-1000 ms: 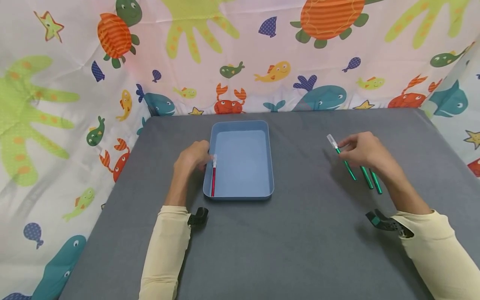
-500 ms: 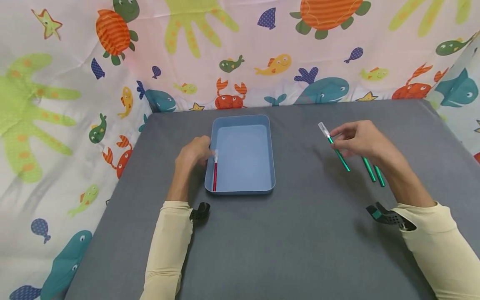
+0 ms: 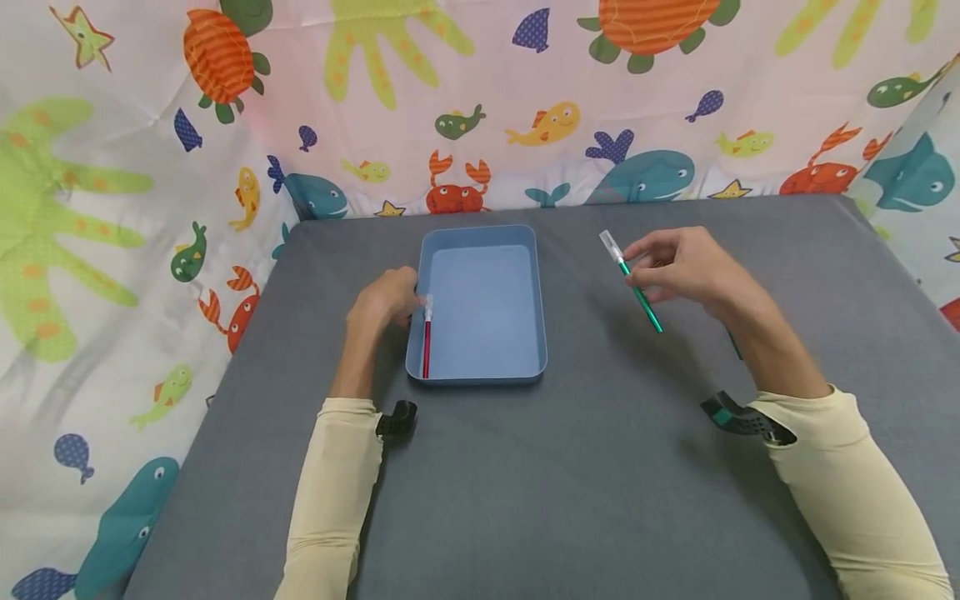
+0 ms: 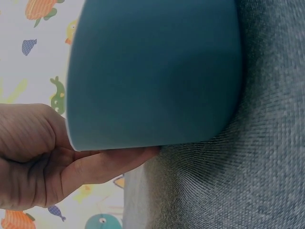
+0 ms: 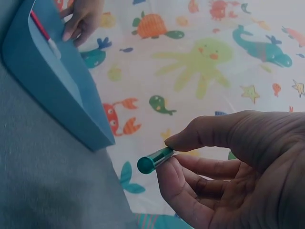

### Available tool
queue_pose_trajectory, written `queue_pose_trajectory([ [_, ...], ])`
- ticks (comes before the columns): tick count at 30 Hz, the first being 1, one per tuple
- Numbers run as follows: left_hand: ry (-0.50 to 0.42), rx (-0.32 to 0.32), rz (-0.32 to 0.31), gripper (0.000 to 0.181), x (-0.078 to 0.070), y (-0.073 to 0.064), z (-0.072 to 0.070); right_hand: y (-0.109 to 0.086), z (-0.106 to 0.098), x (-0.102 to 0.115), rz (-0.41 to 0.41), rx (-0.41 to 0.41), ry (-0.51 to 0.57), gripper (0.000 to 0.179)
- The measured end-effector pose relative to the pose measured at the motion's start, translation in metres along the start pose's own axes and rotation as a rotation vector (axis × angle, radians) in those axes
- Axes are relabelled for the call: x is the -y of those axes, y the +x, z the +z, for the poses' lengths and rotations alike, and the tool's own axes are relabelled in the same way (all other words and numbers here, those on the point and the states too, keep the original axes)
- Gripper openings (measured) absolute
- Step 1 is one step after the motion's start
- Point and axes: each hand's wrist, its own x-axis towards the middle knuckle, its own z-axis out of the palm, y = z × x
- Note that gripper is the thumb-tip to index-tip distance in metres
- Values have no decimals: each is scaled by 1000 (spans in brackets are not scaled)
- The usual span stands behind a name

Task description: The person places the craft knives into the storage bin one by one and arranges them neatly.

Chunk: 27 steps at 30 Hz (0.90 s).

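Observation:
In the head view a blue tray (image 3: 480, 371) lies on the grey table. My left hand (image 3: 384, 298) grips its left wall, thumb over the rim and fingers along the outside. Inside, a red pen-shaped craft knife (image 3: 427, 348) with a clear cap lies along that wall. Right of the tray my right hand (image 3: 686, 265) pinches a green craft knife (image 3: 641, 298) between thumb and fingertips, above the table. Its clear cap points up and left; in the right wrist view its round green end (image 5: 147, 165) faces the camera.
Part of another green stick (image 3: 733, 343) shows beside my right forearm, which hides the rest. A printed sea-animal cloth (image 3: 480, 133) hangs behind the table and at its sides. The grey tabletop (image 3: 540, 483) extends in front of the tray.
My right hand has carried the green craft knife up and left toward the tray, away from the green sticks on the table. My left hand keeps its hold on the tray.

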Motion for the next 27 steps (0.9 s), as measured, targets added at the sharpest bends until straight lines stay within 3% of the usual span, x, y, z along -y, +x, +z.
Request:
queue_pose_trajectory([
  [14, 20, 1, -22, 39, -2, 1, 1, 11, 33, 25, -68, 72, 58, 27],
  [27, 19, -2, 3, 36, 0, 2, 2, 22, 65, 39, -54, 116, 98, 25],
])
